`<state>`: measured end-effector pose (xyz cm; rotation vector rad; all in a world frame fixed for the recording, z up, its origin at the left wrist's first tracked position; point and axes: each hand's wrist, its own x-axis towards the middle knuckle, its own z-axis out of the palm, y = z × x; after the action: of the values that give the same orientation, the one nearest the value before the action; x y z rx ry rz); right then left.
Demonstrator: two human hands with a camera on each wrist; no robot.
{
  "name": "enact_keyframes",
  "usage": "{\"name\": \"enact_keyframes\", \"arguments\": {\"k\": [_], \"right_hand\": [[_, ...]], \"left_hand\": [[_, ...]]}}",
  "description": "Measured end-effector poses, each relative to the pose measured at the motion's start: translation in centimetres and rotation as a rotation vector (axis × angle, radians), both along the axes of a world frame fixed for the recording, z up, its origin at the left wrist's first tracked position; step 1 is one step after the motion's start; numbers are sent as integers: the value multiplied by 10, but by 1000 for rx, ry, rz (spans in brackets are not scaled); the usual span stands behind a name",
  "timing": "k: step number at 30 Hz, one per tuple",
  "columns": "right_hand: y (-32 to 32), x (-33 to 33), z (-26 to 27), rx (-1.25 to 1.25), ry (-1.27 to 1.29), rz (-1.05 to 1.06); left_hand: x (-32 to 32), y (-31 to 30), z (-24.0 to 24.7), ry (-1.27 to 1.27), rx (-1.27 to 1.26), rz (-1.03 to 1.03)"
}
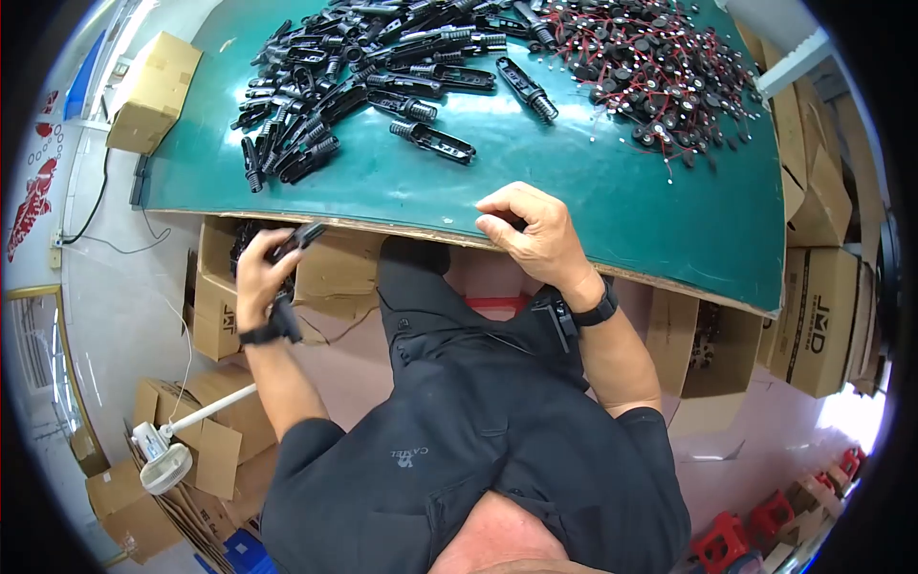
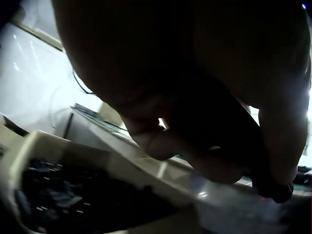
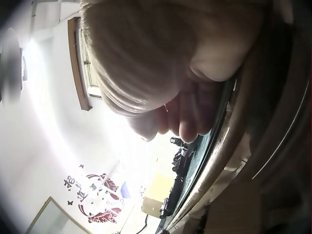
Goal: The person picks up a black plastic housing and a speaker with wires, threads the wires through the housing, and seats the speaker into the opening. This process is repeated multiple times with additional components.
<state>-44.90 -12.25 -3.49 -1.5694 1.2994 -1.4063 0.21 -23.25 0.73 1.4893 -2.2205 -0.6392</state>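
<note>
My left hand grips a black ribbed plastic housing just off the table's front edge, beside an open carton. In the left wrist view the dark housing pokes out past the fingertips, mostly in shadow. My right hand is at the front edge of the table, fingers loosely bent and thumb apart from the forefinger, holding nothing visible. Nearest to it on the green tabletop lies a single black housing. Another loose housing lies farther back.
A heap of black housings covers the back left of the table. Small round black parts with red wires are piled at the back right. Below the edge, a carton holds many black parts. Another carton stands under the right side.
</note>
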Motion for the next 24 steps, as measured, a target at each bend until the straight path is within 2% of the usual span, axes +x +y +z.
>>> {"name": "enact_keyframes", "arguments": {"k": [3,4,6,8,10,11,13,15,18,21,24], "right_hand": [[-3,-2,-1,-27,-3,14],[-3,-9,1,-27,21,-15],[-4,-21,7,-35,92,-62],[-10,-39,9,-37,147,-95],[-18,-73,6,-67,333,-406],[-22,-88,4,-66,351,-413],[-33,-113,0,44,515,-611],[-45,-124,-7,-1,599,-646],[-51,-136,-4,-82,755,-706],[-44,-139,10,151,830,-843],[-35,-150,1,197,846,-736]], "left_hand": [[100,22,-47,60,190,302],[111,17,-52,80,193,270],[117,1,-64,-189,-290,267],[62,-22,-46,-130,-335,192],[-20,-34,-14,-52,-370,34],[-61,-37,-5,-8,-363,-66],[-119,-51,-7,39,-427,-263],[-163,-58,-10,16,-481,-393],[-204,-53,-3,-79,-491,-439],[-211,-54,-5,-125,-478,-458],[-207,-53,-10,-114,-454,-429]]}}
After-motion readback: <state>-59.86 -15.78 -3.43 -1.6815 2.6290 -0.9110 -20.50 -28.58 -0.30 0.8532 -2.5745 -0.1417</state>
